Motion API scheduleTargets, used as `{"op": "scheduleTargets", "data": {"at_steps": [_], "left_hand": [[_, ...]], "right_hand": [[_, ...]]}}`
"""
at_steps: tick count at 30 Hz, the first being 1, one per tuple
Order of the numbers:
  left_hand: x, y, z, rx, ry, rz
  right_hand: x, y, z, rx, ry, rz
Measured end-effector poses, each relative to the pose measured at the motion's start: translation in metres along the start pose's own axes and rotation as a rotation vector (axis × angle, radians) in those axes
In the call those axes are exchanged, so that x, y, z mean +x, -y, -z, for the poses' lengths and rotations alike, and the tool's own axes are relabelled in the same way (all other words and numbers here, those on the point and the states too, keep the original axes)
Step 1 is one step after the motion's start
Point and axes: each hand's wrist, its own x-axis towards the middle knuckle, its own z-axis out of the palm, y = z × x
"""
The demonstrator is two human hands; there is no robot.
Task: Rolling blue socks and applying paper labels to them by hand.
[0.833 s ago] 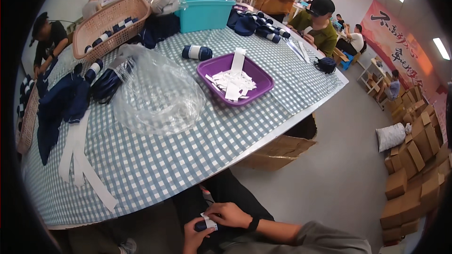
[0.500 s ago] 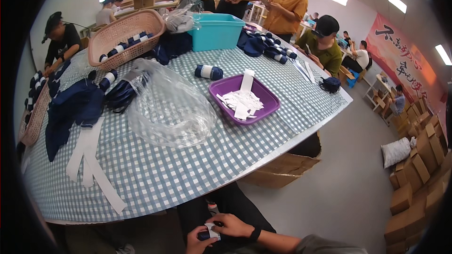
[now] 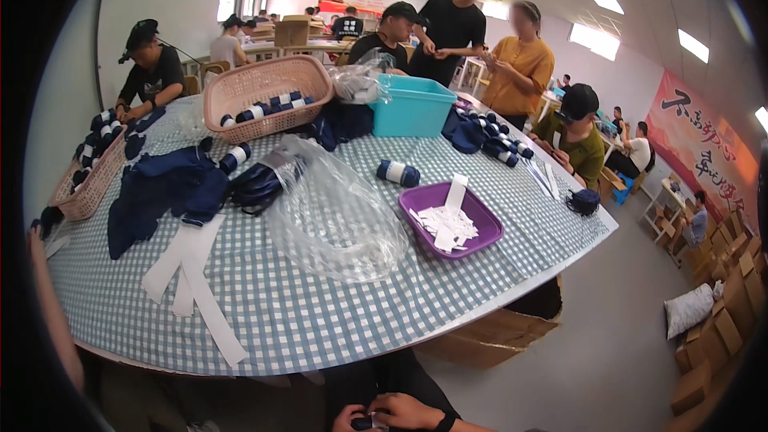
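Observation:
Low over my lap, at the bottom edge, my left hand and my right hand are both closed around a rolled navy cloth with a white paper band. My fingers and the picture's edge hide most of this roll. Above my hands, on the table, sits a purple tray of white paper strips, one long strip leaning up. Just behind it lies a finished-looking navy roll with a white band.
A checked tablecloth bears a clear plastic bag, navy fabric, long white strips, a pink basket of rolls and a turquoise bin. Co-workers surround the table; another person's arm enters left. Cardboard boxes stand right.
The view has tilted up, so the table sits further right and my hands lower in the picture. Both hands still hold the roll. Another person's arm has appeared at the left edge.

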Motion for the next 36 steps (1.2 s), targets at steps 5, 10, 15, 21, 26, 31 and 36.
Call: {"op": "scheduleTargets", "data": {"at_steps": [5, 10, 15, 21, 26, 31, 36], "left_hand": [[-0.002, -0.010, -0.002, 0.029, 0.016, -0.044], [-0.005, -0.012, 0.002, -0.054, 0.004, -0.097], [0.007, -0.009, -0.003, 0.124, 0.015, -0.230], [0.019, -0.004, -0.007, 0.260, 0.026, -0.347], [0.017, -0.004, -0.012, 0.302, 0.023, -0.354], [0.013, -0.015, -0.013, 0.295, 0.085, -0.373], [0.025, 0.003, -0.011, 0.306, 0.037, -0.361]], "right_hand": [[0.006, -0.001, 0.000, -0.024, 0.007, 0.028], [0.004, 0.004, -0.002, 0.028, -0.047, 0.069], [-0.005, 0.017, 0.017, 0.088, -0.085, -0.048], [-0.014, 0.010, 0.028, 0.077, -0.076, -0.149], [-0.015, 0.000, 0.042, 0.002, 0.059, -0.211], [-0.012, -0.014, 0.044, -0.050, 0.057, -0.213], [-0.002, -0.022, 0.052, 0.039, 0.133, -0.284]]}}
